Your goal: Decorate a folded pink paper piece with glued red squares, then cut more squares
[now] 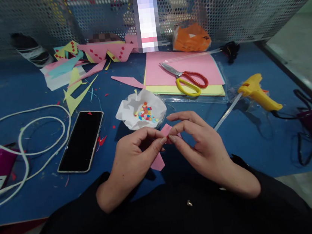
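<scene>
My left hand [133,155] is closed in a pinch on a cut piece of pink paper [158,163], whose pointed lower end hangs below the fingers. Thumb and index finger of my right hand [204,143] meet at the same paper, pinching a tiny red paper bit [167,137] against it; the fingertips partly cover both. Just beyond the hands stands a shallow bowl lined with white paper [121,111], holding several small coloured paper squares [145,112].
Scissors [185,78] lie on stacked pink and yellow sheets [156,70]. A yellow glue gun [260,92] is at right, a phone [81,142] and white cable [21,147] at left. Paper cuttings [81,90] and a pink banner [103,51] lie behind, before a perforated metal screen [230,7].
</scene>
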`<action>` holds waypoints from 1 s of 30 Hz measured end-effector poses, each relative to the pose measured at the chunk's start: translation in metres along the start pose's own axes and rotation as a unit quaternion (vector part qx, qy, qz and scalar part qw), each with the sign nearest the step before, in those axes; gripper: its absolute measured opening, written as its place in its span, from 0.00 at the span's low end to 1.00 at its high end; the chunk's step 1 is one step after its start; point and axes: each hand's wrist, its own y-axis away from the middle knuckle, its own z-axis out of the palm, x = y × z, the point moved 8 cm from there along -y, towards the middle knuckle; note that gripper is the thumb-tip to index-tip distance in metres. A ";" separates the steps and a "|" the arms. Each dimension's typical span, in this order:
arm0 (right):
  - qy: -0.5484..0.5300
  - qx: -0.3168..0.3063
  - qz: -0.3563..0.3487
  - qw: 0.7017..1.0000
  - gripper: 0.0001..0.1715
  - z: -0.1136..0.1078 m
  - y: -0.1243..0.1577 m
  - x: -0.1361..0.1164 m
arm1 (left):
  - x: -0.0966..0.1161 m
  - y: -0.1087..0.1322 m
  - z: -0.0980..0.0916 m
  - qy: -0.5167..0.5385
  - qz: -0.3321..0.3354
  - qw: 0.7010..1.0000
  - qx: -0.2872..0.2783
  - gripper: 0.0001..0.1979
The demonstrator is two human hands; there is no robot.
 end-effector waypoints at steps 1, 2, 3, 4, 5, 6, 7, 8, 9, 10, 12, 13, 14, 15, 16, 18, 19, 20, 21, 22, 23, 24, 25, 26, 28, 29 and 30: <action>-0.008 0.001 0.006 1.000 0.07 -0.001 0.000 0.001 | -0.001 0.000 0.000 0.004 0.001 1.000 0.002 0.06; -0.019 0.003 0.014 1.000 0.07 -0.002 -0.001 0.002 | -0.002 0.000 -0.001 0.008 0.003 1.000 0.004 0.06; -0.032 0.004 0.023 0.999 0.07 -0.003 -0.001 0.004 | -0.003 -0.001 -0.001 0.013 0.006 1.000 0.006 0.06; -0.045 0.003 0.032 0.998 0.07 -0.004 -0.002 0.005 | -0.004 -0.001 -0.001 0.019 0.011 1.000 0.007 0.06; -0.057 0.000 0.042 0.997 0.07 -0.004 -0.002 0.007 | -0.004 -0.002 -0.001 0.026 0.018 0.999 0.007 0.05; -0.067 -0.005 0.051 0.996 0.07 -0.003 -0.003 0.008 | -0.005 -0.003 0.000 0.035 0.024 0.999 0.006 0.05; -0.073 -0.009 0.059 0.996 0.07 -0.003 -0.003 0.010 | -0.006 -0.003 0.000 0.045 0.025 0.999 0.005 0.05; -0.076 -0.012 0.064 0.995 0.07 -0.002 -0.003 0.011 | -0.007 -0.004 0.000 0.055 0.022 0.998 0.005 0.06; -0.078 -0.015 0.067 0.995 0.07 -0.001 -0.003 0.012 | -0.009 -0.004 0.001 0.067 0.015 0.998 0.007 0.07; -0.079 -0.017 0.067 0.995 0.07 -0.001 -0.002 0.012 | -0.010 -0.004 0.001 0.079 0.005 0.997 0.010 0.08; -0.082 -0.019 0.059 0.995 0.07 0.001 -0.002 0.011 | -0.012 -0.005 0.001 0.103 -0.016 0.995 0.011 0.12; -0.083 -0.021 0.054 0.995 0.07 0.002 -0.002 0.010 | -0.012 -0.005 0.002 0.113 -0.022 0.993 0.006 0.15; -0.082 -0.021 0.048 0.995 0.08 0.002 -0.002 0.010 | -0.011 -0.005 0.003 0.122 -0.026 0.992 -0.002 0.16; -0.081 -0.021 0.042 0.996 0.08 0.003 -0.002 0.009 | -0.011 -0.005 0.004 0.130 -0.028 0.991 -0.011 0.15; -0.078 -0.020 0.036 0.996 0.08 0.003 -0.002 0.008 | -0.011 -0.005 0.005 0.137 -0.029 0.990 -0.019 0.13; -0.071 -0.018 0.027 0.997 0.08 0.003 -0.002 0.006 | -0.010 -0.005 0.006 0.149 -0.031 0.988 -0.028 0.08; -0.066 -0.016 0.022 0.997 0.08 0.003 -0.002 0.005 | -0.010 -0.005 0.007 0.153 -0.033 0.987 -0.029 0.07; -0.060 -0.014 0.018 0.998 0.08 0.003 -0.002 0.004 | -0.010 -0.005 0.007 0.154 -0.036 0.987 -0.029 0.06; -0.054 -0.012 0.013 0.998 0.08 0.003 -0.003 0.003 | -0.010 -0.005 0.007 0.153 -0.038 0.987 -0.030 0.06; -0.048 -0.010 0.009 0.999 0.08 0.003 -0.003 0.003 | -0.010 -0.005 0.007 0.149 -0.040 0.988 -0.029 0.05; -0.043 -0.007 0.006 0.999 0.08 0.003 -0.003 0.002 | -0.010 -0.005 0.007 0.145 -0.042 0.988 -0.028 0.06; -0.040 -0.005 0.004 0.999 0.08 0.003 -0.003 0.002 | -0.010 -0.005 0.007 0.139 -0.043 0.989 -0.028 0.06; -0.038 -0.005 0.004 0.999 0.08 0.003 -0.003 0.002 | -0.010 -0.005 0.007 0.133 -0.042 0.990 -0.027 0.06; -0.038 -0.004 0.003 0.999 0.08 0.004 -0.003 0.002 | -0.009 -0.005 0.007 0.128 -0.040 0.991 -0.027 0.07; -0.038 -0.004 0.002 0.999 0.09 0.004 -0.003 0.002 | -0.009 -0.005 0.007 0.115 -0.035 0.992 -0.026 0.08; -0.035 -0.005 0.001 0.999 0.09 0.005 -0.003 0.002 | -0.009 -0.005 0.007 0.108 -0.032 0.993 -0.027 0.08; -0.033 -0.005 -0.001 0.999 0.08 0.005 -0.003 0.002 | -0.009 -0.005 0.007 0.103 -0.029 0.994 -0.028 0.08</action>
